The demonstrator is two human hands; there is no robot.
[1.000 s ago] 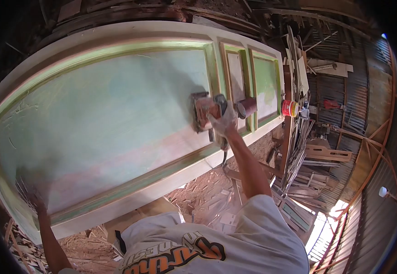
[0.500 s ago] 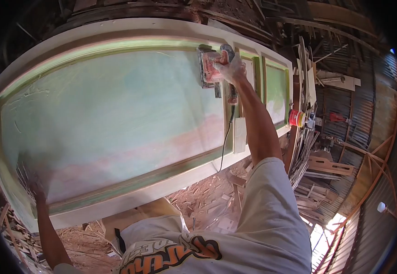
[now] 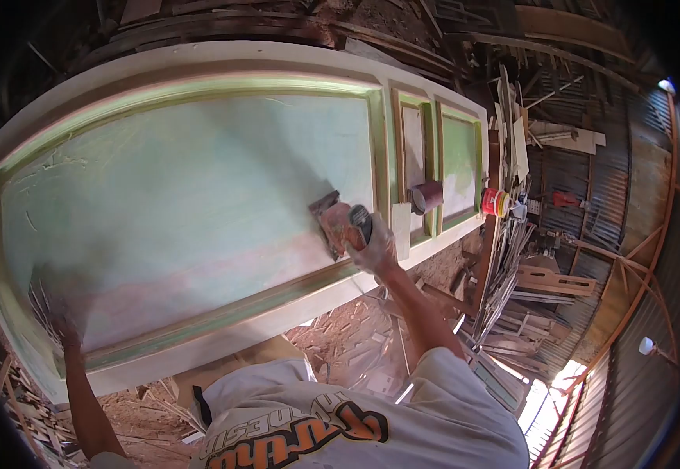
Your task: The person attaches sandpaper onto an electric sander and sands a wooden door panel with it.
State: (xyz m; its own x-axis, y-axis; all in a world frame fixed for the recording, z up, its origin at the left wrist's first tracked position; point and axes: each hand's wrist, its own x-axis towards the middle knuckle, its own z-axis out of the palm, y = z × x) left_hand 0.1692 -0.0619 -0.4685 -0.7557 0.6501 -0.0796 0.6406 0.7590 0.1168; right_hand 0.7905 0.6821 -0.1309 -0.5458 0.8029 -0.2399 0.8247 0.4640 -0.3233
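Observation:
My right hand [image 3: 377, 248] is wrapped around a dusty red power sander [image 3: 338, 225], whose pad rests on the large panel of a door [image 3: 199, 187]. The panel is pale green and pinkish, set in a cream frame with green inner edges. Near the panel's left end, my left hand [image 3: 57, 316] lies with fingers spread on the surface, holding nothing. A dark shadow falls around it. Just right of the sander, a light flat wood piece [image 3: 400, 232] lies on the frame. Beyond it is a maroon cylinder [image 3: 426, 198], like a roll of sandpaper.
A red and yellow tub [image 3: 495, 202] stands at the door's right end. Wood strips [image 3: 504, 273] are piled past it, near corrugated metal walls [image 3: 602, 187]. Scraps and shavings [image 3: 332, 344] cover the ground below. More timber [image 3: 238, 27] lies behind the door.
The sander has come down from the panel's upper right corner toward its lower edge, in my right hand. The maroon cylinder now shows. My left hand has stayed in place.

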